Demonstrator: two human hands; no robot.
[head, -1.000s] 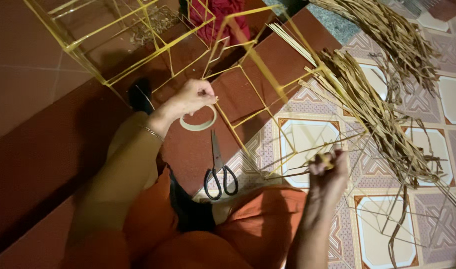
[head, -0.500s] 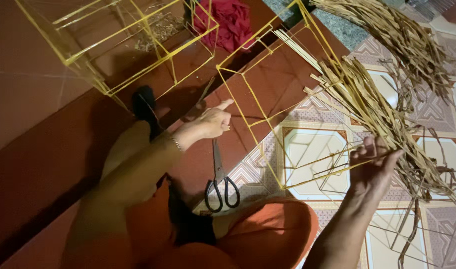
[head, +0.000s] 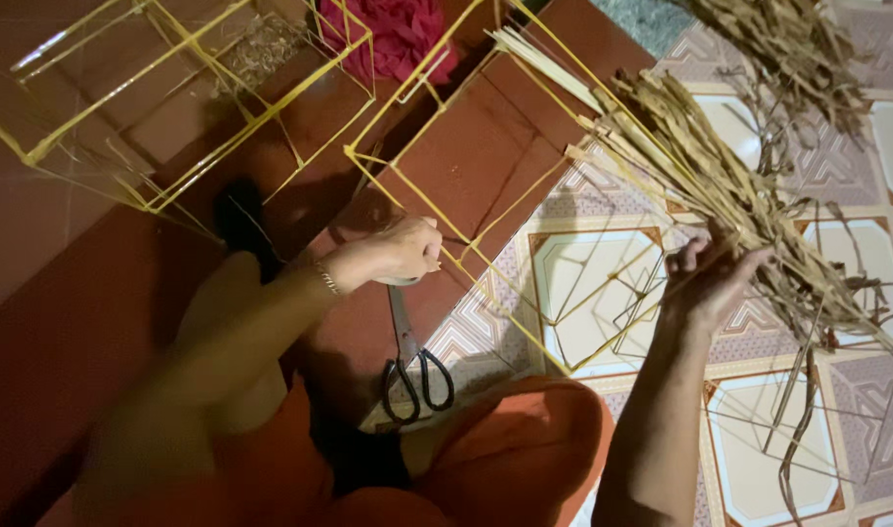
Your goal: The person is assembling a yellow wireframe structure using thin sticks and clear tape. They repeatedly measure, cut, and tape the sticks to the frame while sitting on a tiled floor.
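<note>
Head view: the left hand (head: 398, 251) is curled, its fingers (head: 429, 256) pressed together against a yellow stick frame (head: 437, 146) on the floor (head: 66, 322), above black scissors (head: 415, 366). The right hand (head: 712, 278) is closed on a dry straw bundle (head: 700, 166).

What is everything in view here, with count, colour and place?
stick frames: at least two, yellow, on the floor at top left and centre
dry strips: a heap, tan, upper right
scissors: one, black handles, floor below the left hand
red cloth: one bundle, top centre
dark object: one, black, left of centre, unclear
floor tiles: patterned, pale, right half
floor: plain red-brown, left half
left hand: fingers curled at a frame's stick
right hand: fingers in the dry strips
</note>
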